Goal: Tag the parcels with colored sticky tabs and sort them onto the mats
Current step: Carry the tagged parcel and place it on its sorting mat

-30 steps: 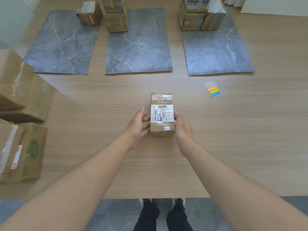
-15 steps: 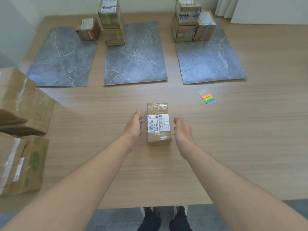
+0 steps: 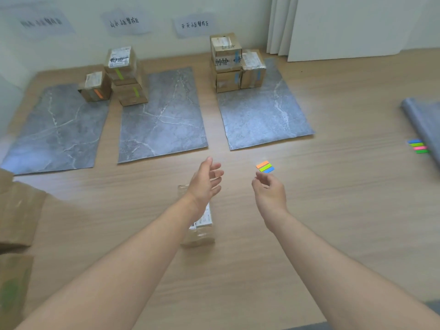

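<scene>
view: head cam, looking down over the table [image 3: 333, 222]
landmark: middle mat [image 3: 162, 115], grey marble-look
parcel: untagged parcel [image 3: 201, 236] lies flat on the bare table, near side of the middle mat, just off its right corner; far half hidden under the left forearm
left hand: left hand [image 3: 204, 184] is in the air over the parcel's far end, fingers spread, gripping nothing
right hand: right hand [image 3: 269, 191] is right of the parcel, fingers loosely curled, nothing seen in them; fingertips just short of the tab pad
tab pad: tab pad [image 3: 265, 166] with orange/green/blue strips, on the table near and to the right of the middle mat
left mat: left mat [image 3: 54, 132] beside the middle mat; orange-tabbed box [image 3: 95, 88] at its far right corner
green stack: green-tabbed stack [image 3: 126, 77], two boxes high, at the middle mat's far left corner
right mat: right mat [image 3: 264, 115], well apart on the other side; blue-tabbed boxes [image 3: 235, 65] grouped at its far end
spare tabs: second tab pad [image 3: 419, 146], far right of the middle mat, touching a rolled mat [image 3: 426, 125]
backlog: plain cartons [image 3: 19, 210] at the table's left edge, nearer than the middle mat
wall: paper signs [image 3: 128, 22] behind the mats, writing blurred
</scene>
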`<state>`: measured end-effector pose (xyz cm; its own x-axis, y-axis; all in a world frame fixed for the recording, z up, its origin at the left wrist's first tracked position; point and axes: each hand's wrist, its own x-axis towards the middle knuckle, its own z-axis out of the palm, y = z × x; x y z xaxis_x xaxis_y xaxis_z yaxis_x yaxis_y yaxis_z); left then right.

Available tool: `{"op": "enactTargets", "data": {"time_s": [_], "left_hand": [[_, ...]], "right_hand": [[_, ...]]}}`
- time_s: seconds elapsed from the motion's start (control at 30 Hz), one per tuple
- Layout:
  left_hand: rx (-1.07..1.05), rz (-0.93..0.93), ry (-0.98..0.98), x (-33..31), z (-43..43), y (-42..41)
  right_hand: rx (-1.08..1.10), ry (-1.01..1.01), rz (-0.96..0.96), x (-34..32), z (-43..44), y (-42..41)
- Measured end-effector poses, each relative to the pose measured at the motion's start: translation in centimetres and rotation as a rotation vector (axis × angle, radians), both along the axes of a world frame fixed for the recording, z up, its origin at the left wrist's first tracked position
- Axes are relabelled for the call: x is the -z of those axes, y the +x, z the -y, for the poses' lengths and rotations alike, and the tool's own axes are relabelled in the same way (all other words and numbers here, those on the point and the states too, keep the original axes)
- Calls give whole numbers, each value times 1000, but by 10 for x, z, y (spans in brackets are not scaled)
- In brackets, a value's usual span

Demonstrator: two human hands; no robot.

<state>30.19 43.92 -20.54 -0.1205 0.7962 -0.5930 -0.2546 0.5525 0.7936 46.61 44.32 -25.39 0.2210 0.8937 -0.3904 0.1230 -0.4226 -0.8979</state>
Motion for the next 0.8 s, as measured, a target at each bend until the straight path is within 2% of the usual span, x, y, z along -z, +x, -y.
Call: {"op": "enactTargets", "data": {"time_s": [0.47, 0.7, 0.8], "left_hand": [[24, 21, -126, 65, -88, 99], [43, 11, -174, 85, -124, 96], [57, 29, -178, 91, -133, 91]], "right_hand": [[-147, -27, 158, 64, -95, 83], [-372, 101, 430, 97, -134, 74], [-399, 116, 515, 107, -142, 70]]}}
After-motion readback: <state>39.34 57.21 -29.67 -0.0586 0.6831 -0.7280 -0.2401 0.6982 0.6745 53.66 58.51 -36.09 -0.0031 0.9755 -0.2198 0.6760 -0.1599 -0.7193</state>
